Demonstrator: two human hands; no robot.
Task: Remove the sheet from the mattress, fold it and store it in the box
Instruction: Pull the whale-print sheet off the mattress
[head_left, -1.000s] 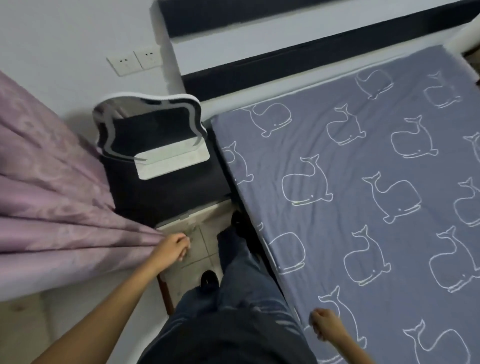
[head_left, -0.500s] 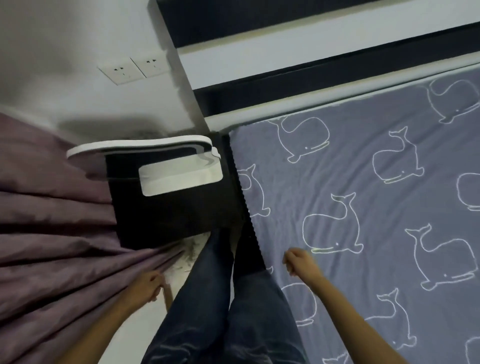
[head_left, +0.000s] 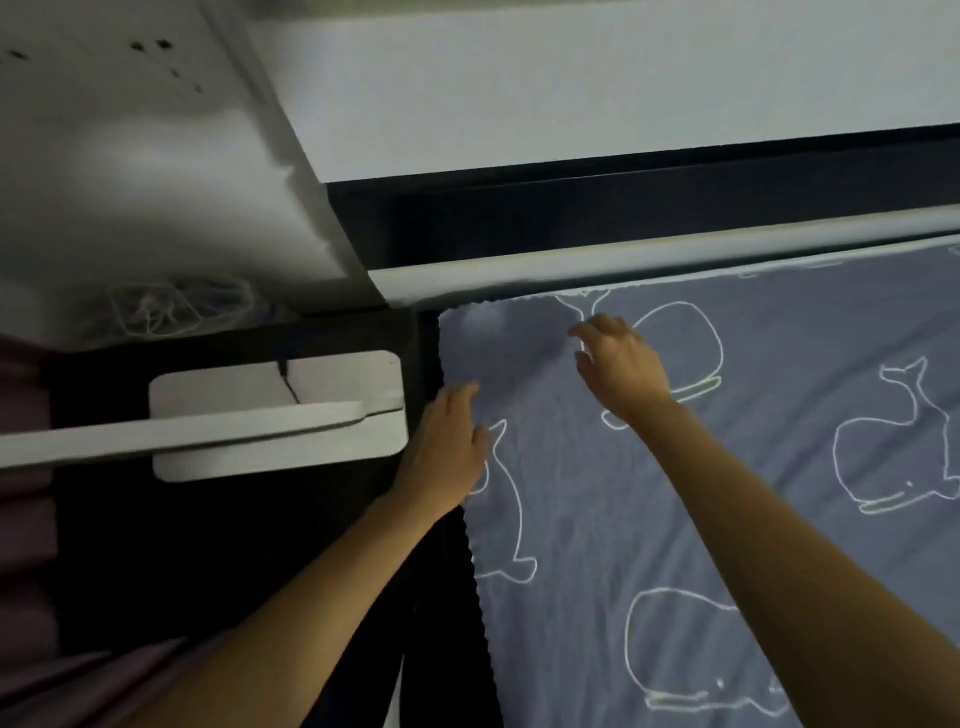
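1. The sheet (head_left: 597, 519) lies flat on the bed, reaching the headboard (head_left: 623, 218).
2. The left hand (head_left: 447, 447) is at its side edge near the headboard, grip slack, empty.
3. The right hand (head_left: 623, 369) is nearer the headboard, fingers spread, grip empty.

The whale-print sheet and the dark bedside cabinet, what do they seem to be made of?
The sheet looks like thin fabric, probably cotton or a blend: matte grey-blue, soft creases, printed white outlines. The bedside cabinet looks like hard board with a matte black finish, flat and straight-edged; wood or laminate cannot be told.
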